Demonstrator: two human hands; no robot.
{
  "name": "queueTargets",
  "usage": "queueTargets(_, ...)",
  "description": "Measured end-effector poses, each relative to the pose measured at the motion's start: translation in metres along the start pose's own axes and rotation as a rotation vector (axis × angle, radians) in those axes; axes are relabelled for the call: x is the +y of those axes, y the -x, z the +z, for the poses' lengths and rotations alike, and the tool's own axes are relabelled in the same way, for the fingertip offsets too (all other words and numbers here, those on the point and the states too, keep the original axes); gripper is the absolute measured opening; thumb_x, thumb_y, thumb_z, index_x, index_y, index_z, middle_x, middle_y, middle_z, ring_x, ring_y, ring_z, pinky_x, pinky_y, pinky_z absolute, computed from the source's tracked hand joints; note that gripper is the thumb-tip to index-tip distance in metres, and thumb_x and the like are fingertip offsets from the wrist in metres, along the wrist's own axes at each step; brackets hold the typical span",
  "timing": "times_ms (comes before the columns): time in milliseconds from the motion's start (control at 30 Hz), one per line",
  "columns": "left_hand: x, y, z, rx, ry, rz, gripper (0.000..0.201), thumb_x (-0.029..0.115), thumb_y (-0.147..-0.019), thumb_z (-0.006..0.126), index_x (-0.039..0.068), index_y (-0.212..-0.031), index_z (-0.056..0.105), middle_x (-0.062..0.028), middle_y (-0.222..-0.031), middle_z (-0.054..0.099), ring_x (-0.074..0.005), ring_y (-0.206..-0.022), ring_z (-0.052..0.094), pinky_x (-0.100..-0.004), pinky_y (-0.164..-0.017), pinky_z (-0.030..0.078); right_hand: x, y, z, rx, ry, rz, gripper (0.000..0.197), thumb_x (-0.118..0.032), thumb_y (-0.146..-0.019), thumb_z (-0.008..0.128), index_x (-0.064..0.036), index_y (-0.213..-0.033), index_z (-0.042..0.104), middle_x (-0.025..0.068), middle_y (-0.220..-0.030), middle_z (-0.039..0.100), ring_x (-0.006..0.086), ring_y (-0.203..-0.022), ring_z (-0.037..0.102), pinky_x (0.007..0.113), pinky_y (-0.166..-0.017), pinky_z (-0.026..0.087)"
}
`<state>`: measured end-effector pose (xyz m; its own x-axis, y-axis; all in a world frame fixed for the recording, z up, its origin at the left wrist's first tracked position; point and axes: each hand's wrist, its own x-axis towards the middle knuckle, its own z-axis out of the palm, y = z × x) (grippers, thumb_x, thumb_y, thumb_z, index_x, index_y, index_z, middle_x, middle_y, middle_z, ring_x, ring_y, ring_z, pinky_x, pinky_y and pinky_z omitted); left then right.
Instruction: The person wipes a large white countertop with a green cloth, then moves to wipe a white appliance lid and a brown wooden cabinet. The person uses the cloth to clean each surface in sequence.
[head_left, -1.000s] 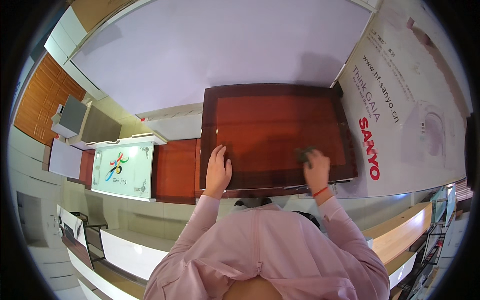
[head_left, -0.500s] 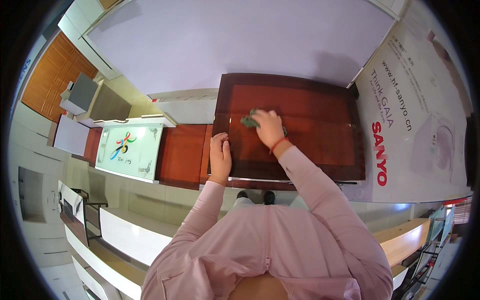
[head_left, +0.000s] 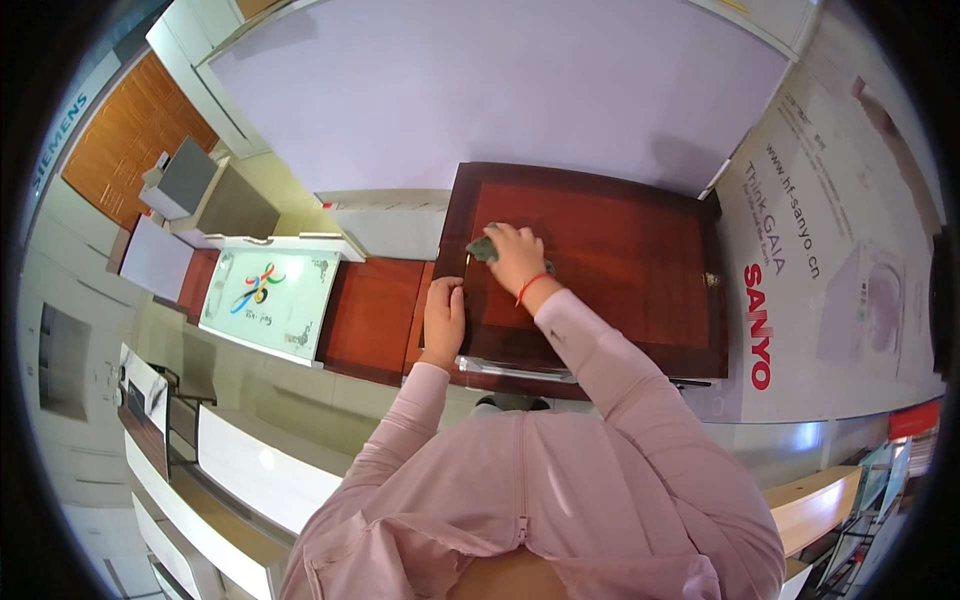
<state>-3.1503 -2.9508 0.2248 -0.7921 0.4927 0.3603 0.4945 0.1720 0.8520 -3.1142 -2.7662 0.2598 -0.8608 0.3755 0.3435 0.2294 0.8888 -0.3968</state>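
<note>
Under my right hand (head_left: 516,262) is a crumpled dark green cloth (head_left: 483,249), pressed flat to the red-brown wooden cabinet top (head_left: 620,260). Bits of the cloth stick out on both sides of the fingers, which are closed over it. The hand lies toward the left part of the glossy panel, and a red string circles its wrist. At the cabinet's left front edge, my left hand (head_left: 443,318) has its fingers bent over the dark border, gripping it. The fingertips are partly hidden.
A lower red-brown surface (head_left: 370,305) adjoins on the left, beside a white glass panel with a colourful emblem (head_left: 265,295). Behind the cabinet rises a pale wall panel (head_left: 500,100). A large printed board (head_left: 810,270) stands on the right.
My right hand and the cloth have slid left across the panel, toward its left border. The left hand stays at the edge. The whole view has tilted slightly.
</note>
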Motion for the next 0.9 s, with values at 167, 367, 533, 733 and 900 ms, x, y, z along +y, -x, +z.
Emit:
queueTargets(167,-0.001,0.007,-0.02,-0.005,-0.16,0.091,0.017,0.007,-0.098,0.052,-0.001,-0.108,0.062,-0.0176,-0.109,0.062,-0.0349,-0.104,0.06,-0.0408,-0.094,0.048,-0.043,0.111,-0.054,-0.316,-0.27,-0.431,0.015,-0.019,-0.089,0.061,-0.0068,-0.098,0.064,0.0188,-0.11,0.063,0.038,-0.103,0.06,0.046,-0.088,0.048)
queueTargets(367,0.01,-0.001,-0.001,-0.074,-0.139,0.125,0.015,0.008,-0.096,0.055,-0.001,-0.103,0.064,-0.0181,-0.105,0.064,-0.0385,-0.098,0.062,-0.0456,-0.088,0.049,0.117,0.275,-0.065,-1.362,-0.294,0.15,0.041,-0.037,-0.098,0.053,-0.0062,-0.119,0.07,0.018,-0.115,0.071,0.0348,-0.101,0.067,0.043,-0.087,0.05)
queueTargets(533,0.008,-0.004,0.0,-0.076,-0.204,0.184,0.014,0.009,-0.095,0.056,-0.001,-0.101,0.065,-0.0176,-0.103,0.065,-0.0378,-0.096,0.063,-0.0452,-0.086,0.049,0.13,0.353,-0.066,-0.965,-0.876,0.505,0.045,-0.039,-0.1,0.053,-0.0022,-0.12,0.069,0.0084,-0.116,0.071,0.0197,-0.109,0.064,0.034,-0.097,0.047)
queueTargets(733,0.006,-0.004,-0.001,-0.121,-0.282,0.137,0.012,0.009,-0.094,0.058,0.001,-0.099,0.065,-0.0157,-0.106,0.064,-0.0362,-0.099,0.061,-0.0455,-0.087,0.048,0.123,0.418,-0.1,-0.826,-0.866,0.69,0.041,-0.038,-0.099,0.056,-0.0013,-0.114,0.069,0.0054,-0.106,0.07,0.015,-0.099,0.062,0.031,-0.09,0.049)
queueTargets(900,0.006,-0.004,-0.001,-0.116,-0.349,0.188,0.011,0.01,-0.092,0.061,0.003,-0.099,0.065,-0.0145,-0.106,0.064,-0.0361,-0.1,0.06,-0.0468,-0.087,0.046,0.104,0.443,-0.153,-0.841,-0.815,0.809,0.038,-0.037,-0.098,0.057,-0.0027,-0.109,0.07,0.0029,-0.098,0.069,0.0137,-0.091,0.06,0.032,-0.081,0.049)
